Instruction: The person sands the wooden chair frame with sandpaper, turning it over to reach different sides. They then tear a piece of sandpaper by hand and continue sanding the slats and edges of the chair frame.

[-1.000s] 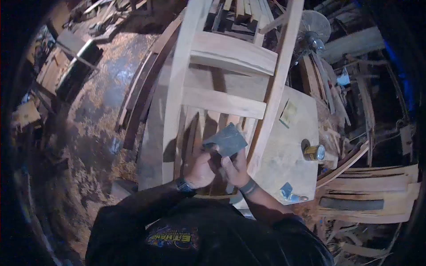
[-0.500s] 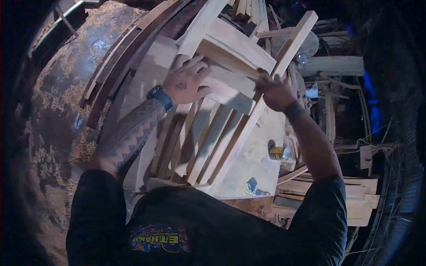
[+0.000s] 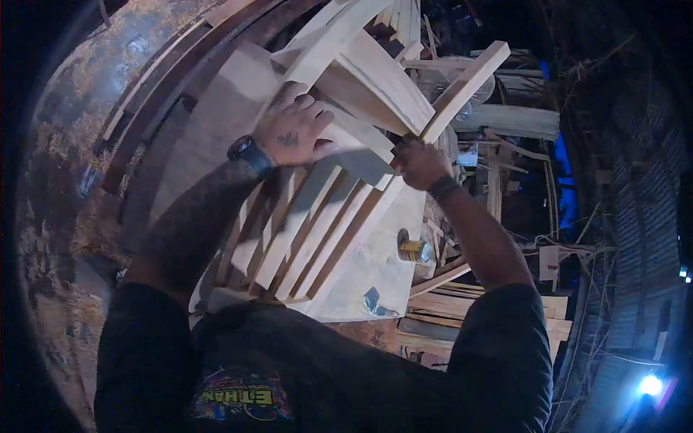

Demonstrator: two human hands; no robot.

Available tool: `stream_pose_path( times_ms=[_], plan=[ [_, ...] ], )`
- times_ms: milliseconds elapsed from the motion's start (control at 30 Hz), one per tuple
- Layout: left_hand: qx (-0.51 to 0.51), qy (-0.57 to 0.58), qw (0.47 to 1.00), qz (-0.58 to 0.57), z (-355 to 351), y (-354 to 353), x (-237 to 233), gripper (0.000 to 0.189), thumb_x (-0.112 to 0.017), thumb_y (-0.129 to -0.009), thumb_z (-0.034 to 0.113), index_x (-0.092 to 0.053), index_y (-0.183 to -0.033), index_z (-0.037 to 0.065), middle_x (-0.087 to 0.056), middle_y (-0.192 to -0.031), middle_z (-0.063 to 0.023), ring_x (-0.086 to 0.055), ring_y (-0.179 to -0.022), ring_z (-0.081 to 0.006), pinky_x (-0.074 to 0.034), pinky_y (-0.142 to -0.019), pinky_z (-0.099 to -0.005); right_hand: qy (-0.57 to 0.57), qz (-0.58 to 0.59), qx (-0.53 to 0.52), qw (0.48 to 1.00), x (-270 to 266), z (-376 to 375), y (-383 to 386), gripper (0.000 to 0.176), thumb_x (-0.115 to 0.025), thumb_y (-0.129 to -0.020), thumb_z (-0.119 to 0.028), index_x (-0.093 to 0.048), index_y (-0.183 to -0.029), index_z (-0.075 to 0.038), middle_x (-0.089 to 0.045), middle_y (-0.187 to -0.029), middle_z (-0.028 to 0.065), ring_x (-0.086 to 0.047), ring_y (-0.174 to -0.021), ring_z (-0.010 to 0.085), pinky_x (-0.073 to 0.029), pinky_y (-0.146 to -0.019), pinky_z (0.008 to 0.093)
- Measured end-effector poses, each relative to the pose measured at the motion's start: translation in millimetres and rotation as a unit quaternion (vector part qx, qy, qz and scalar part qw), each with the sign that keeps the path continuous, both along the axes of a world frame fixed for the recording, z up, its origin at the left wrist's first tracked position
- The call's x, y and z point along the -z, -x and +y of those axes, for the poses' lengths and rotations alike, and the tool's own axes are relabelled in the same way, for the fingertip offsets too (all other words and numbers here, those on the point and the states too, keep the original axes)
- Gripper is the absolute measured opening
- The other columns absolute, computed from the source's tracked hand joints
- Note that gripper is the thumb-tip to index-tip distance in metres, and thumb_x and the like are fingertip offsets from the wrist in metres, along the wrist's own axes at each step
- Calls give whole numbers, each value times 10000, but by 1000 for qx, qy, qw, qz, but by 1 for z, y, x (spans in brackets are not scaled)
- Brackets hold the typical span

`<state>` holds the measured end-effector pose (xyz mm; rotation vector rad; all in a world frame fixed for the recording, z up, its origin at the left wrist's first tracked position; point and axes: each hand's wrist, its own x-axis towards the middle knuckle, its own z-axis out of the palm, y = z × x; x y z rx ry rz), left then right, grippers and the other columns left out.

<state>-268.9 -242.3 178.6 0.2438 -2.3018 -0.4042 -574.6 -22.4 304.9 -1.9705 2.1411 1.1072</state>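
Observation:
A pale wooden frame with several parallel slats (image 3: 317, 216) lies over a light tabletop (image 3: 361, 289). My left hand (image 3: 294, 133), with a watch on its wrist, has its fingers curled over the frame's left rail (image 3: 328, 47) near a wide crosspiece (image 3: 361, 148). At the other end of that crosspiece, my right hand (image 3: 419, 164) is wrapped round the right rail (image 3: 465, 90), where the parts meet. Its fingertips are partly in shadow.
A yellow-labelled can (image 3: 414, 250) and a small dark-and-light object (image 3: 377, 302) rest on the tabletop. Stacked boards (image 3: 440, 310) lie at lower right. A fan (image 3: 480, 88) stands beyond the frame. Long dark planks (image 3: 155, 94) run along the left.
The view has shifted, so the frame and can appear farther left. My right hand is closer to the crosspiece's end, while my left hand remains on the left rail.

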Motion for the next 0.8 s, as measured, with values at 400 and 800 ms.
stream_pose_path(
  times_ms=[400, 800],
  plan=[
    [20, -1, 999, 43, -6, 11, 17, 506, -640, -989, 574, -662, -1091, 79, -628, -1024, -117, -628, -1112, -307, -381, -1189, -522, -48, 29, 62, 997, -45, -18, -56, 453, -629, -902, -123, -779, -1266, -348, -713, -1371, 79, -758, -1117, 340, -617, -881, 520],
    [20, 0, 999, 27, -10, 11, 16, 527, -664, -980, 553, -668, -1190, 69, -632, -1079, -125, -611, -1171, -329, -406, -1154, -518, -41, 38, -14, 998, -29, -5, -38, 460, -678, -895, -177, -770, -1292, -391, -707, -1396, -15, -744, -1186, 298, -641, -880, 507]
  ],
)
